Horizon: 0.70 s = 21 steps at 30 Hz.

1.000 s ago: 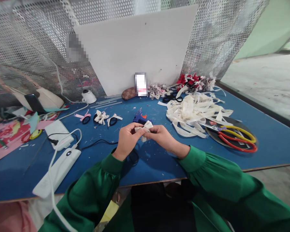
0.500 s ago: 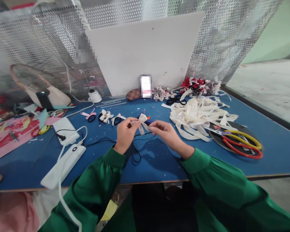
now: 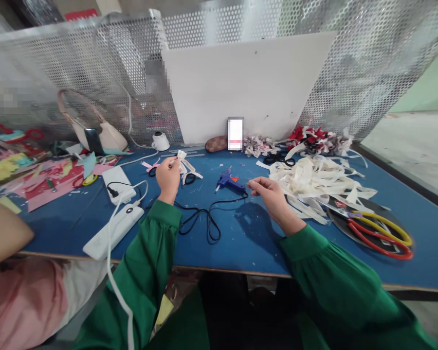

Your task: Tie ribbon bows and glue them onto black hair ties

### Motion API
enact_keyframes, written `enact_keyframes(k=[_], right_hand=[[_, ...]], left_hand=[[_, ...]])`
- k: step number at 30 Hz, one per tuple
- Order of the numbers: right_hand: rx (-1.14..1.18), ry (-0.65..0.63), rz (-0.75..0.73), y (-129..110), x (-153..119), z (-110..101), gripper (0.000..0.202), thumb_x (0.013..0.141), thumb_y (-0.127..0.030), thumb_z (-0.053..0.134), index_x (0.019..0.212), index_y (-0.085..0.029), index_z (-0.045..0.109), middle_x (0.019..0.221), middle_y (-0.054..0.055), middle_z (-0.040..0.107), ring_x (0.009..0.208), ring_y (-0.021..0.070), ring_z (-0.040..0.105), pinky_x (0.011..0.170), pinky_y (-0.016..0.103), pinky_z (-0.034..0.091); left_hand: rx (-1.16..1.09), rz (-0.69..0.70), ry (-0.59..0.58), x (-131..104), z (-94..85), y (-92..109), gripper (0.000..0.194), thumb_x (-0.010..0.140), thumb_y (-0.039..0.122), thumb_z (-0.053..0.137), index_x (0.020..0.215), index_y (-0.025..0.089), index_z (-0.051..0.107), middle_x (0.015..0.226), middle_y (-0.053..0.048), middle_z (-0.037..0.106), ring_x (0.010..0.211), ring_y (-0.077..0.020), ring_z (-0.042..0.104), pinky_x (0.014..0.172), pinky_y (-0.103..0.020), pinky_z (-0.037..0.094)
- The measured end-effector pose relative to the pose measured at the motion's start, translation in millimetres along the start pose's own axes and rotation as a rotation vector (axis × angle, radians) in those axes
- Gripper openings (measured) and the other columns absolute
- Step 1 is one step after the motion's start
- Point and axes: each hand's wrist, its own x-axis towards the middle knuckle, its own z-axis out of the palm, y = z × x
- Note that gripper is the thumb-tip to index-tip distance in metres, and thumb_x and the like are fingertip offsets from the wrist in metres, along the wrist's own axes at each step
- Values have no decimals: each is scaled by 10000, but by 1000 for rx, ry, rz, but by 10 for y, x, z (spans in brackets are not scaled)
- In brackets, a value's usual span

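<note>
My left hand (image 3: 168, 177) is closed, pinching a small cream fabric bow (image 3: 181, 155) just above other cream ribbon pieces (image 3: 188, 168) and a black-handled tool (image 3: 190, 179). My right hand (image 3: 268, 194) hovers with its thumb and fingers pressed together; whatever they hold, if anything, is too small to name. Just left of those fingers lies a blue glue gun (image 3: 230, 182) with an orange trigger, its black cable (image 3: 208, 212) looped on the blue table. Beyond my right hand is a pile of cream fabric strips (image 3: 302, 177).
Large scissors (image 3: 379, 223) with red and yellow handles rest at right on a dark round plate. White power strips (image 3: 113, 231) lie at left, near another person's arm (image 3: 5, 231). A phone (image 3: 235, 133) stands against the white board (image 3: 248, 87).
My left hand has moved left with the bow, away from my right hand, which has let go of it. The glue gun is now uncovered. The view has shifted left.
</note>
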Motion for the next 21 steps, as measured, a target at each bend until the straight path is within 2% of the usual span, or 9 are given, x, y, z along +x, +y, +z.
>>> enact_keyframes(k=[3,5,7,10,13,15,18,21], right_hand=[[4,35,9,76,72,-54,312,723,-484,721,720,-180,654,717,15,648,612,124,524,656,294,420],[-48,48,2,145,120,-81,297,737,-476,701,725,-184,648,714,15,647,613,134,538,649,298,428],[-173,53,-26,204,156,-97,269,767,-456,665,728,-190,640,665,5,624,613,151,556,630,297,420],[-427,63,-94,217,177,-107,222,819,-401,601,743,-196,641,621,-4,604,623,166,561,617,292,392],[-692,87,-211,136,174,-130,173,854,-319,567,767,-196,652,782,27,669,726,173,576,666,291,385],[-848,120,-246,58,178,-173,157,881,-282,551,825,-200,673,902,51,688,788,186,593,695,301,390],[-1068,181,-229,-49,205,-303,173,915,-272,538,931,-200,695,1009,94,686,863,221,609,770,333,405],[-1249,310,-181,-132,248,-513,221,933,-252,503,1004,-163,692,1071,153,673,934,268,614,849,384,392]], left_hand=[[242,-11,0,72,-46,-97,355,906,257,481,1163,181,714,1125,-110,742,1046,-270,671,887,-344,491],[411,-24,-58,86,-69,-141,389,894,240,503,1237,179,676,1285,-137,682,1174,-316,619,948,-393,470],[562,-17,-134,86,-84,-173,425,870,248,541,1273,159,644,1352,-176,630,1188,-356,601,937,-430,474],[695,78,-174,83,-89,-185,360,858,274,546,1163,140,683,1265,-207,651,1152,-376,601,925,-452,477],[667,202,-221,61,-65,-130,381,844,343,573,1123,115,697,1215,-223,663,1152,-387,590,947,-472,472],[595,279,-212,18,-39,-56,420,827,363,598,1150,111,692,1251,-218,655,1167,-385,585,973,-483,465],[461,357,-173,-92,-1,78,438,830,365,610,1193,132,686,1328,-187,634,1220,-367,568,1030,-482,441],[348,415,-142,-211,28,199,412,854,346,606,1204,146,690,1354,-159,632,1269,-338,554,1084,-457,409]])
